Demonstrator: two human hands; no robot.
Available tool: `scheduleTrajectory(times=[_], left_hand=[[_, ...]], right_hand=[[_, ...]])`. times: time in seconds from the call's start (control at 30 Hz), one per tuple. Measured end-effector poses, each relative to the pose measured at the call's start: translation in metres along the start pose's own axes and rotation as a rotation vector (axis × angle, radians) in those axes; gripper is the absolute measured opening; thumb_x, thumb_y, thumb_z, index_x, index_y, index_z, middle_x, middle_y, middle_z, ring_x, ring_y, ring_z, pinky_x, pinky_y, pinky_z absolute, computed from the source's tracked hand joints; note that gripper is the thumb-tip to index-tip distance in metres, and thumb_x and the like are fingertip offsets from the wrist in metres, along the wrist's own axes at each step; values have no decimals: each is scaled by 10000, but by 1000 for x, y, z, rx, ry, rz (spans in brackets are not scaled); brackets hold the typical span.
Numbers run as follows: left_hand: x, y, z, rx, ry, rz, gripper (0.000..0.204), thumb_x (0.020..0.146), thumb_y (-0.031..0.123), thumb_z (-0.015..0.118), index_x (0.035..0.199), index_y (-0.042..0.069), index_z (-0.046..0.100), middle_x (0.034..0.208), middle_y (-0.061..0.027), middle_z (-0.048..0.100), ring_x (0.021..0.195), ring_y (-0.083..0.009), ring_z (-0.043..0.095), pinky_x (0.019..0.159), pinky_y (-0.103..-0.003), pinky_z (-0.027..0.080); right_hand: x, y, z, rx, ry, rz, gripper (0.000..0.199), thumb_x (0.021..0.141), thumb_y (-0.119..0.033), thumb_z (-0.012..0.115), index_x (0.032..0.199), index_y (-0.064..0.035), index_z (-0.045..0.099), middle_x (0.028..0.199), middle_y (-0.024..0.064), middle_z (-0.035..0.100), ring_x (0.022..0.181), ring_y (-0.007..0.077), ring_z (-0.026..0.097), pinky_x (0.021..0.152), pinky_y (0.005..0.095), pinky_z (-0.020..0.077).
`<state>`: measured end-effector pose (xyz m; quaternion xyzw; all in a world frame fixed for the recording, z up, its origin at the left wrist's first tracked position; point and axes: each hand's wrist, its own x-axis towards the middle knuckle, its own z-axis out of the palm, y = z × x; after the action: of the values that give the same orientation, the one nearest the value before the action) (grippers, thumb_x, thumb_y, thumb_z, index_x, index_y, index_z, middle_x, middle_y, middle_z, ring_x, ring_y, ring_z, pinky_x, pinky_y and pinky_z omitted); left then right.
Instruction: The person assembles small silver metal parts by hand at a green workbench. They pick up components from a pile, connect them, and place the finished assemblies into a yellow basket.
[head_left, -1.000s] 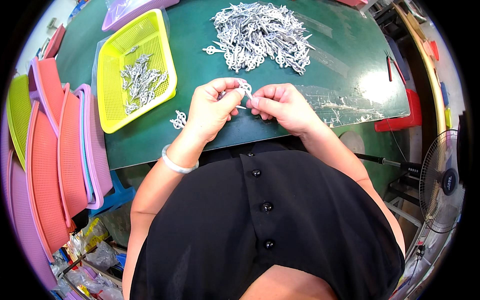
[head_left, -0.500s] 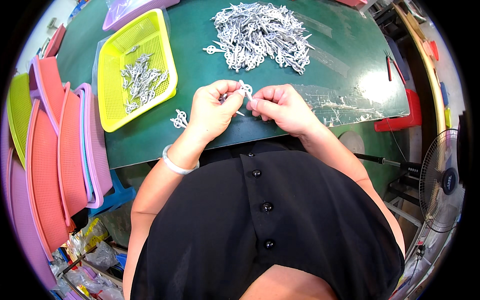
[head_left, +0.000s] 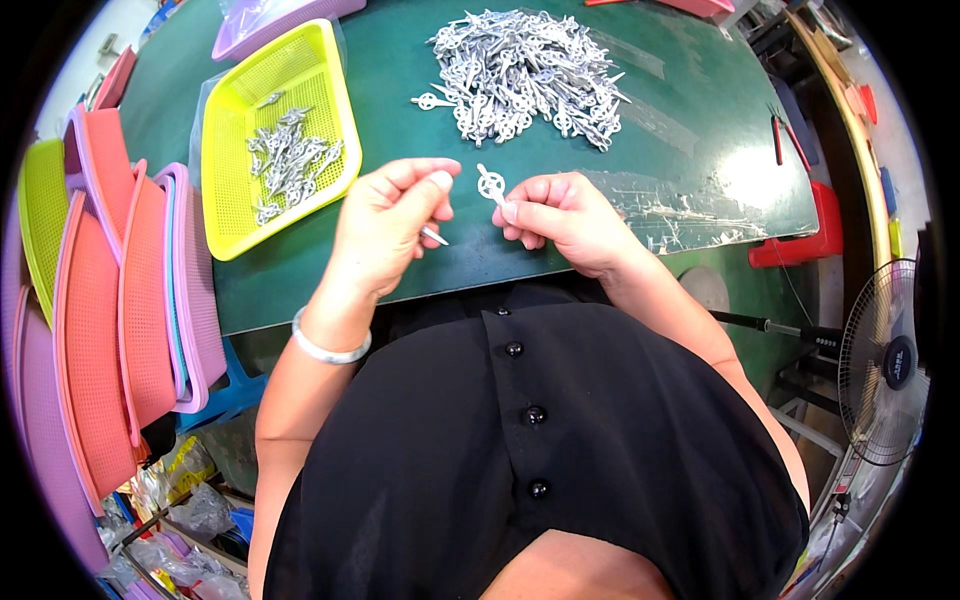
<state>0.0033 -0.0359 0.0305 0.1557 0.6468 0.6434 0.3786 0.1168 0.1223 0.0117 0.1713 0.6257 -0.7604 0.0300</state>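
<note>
Between the thumb and fingers of my right hand (head_left: 568,222) is a flat grey metal part (head_left: 491,185) with a spoked ring, its ring end pointing up and away from me. My left hand (head_left: 388,222) is closed a short way to the left, apart from that part. A grey pointed tip (head_left: 434,236) sticks out below its curled fingers, so it holds a similar part, mostly hidden in the palm. Beyond both hands lies a big heap of such grey parts (head_left: 525,75). To the left, a yellow-green plastic basket (head_left: 225,215) holds a smaller pile of them.
The green tabletop (head_left: 400,270) has peeling clear tape at its right side. Red-handled pliers (head_left: 778,138) lie near the right edge. Stacked coloured baskets (head_left: 140,300) stand at left. A fan (head_left: 895,362) and a red container (head_left: 815,225) are at right.
My left hand has moved left, away from the part in my right hand, and now covers the spot where a few loose parts lay. The right hand has stayed nearly still.
</note>
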Motion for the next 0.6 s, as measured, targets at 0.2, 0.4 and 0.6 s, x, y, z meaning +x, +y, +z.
scheduleTrajectory(times=[0.2, 0.4, 0.6], left_hand=[[9, 39, -43, 145, 292, 376, 184, 841, 187, 557, 936, 43, 618, 642, 11, 548, 491, -17, 457, 426, -142, 354], [34, 37, -95, 851, 636, 546, 206, 791, 178, 605, 910, 10, 618, 784, -83, 617, 774, -192, 592, 722, -282, 450], [18, 21, -74, 924, 548, 846, 142, 765, 101, 594, 876, 15, 618, 846, -108, 593, 807, -234, 571, 718, -292, 441]], right_hand=[[0, 0, 1, 39, -26, 15, 144, 765, -163, 610, 771, -20, 627, 635, -1, 568, 541, 46, 464, 498, 178, 370], [2, -1, 4, 107, -56, 51, 121, 767, -147, 608, 768, -28, 631, 631, 0, 577, 521, 46, 473, 487, 177, 374], [5, 1, 6, 175, -68, 73, 115, 770, -136, 607, 765, -23, 628, 632, 10, 583, 517, 51, 490, 480, 177, 379]])
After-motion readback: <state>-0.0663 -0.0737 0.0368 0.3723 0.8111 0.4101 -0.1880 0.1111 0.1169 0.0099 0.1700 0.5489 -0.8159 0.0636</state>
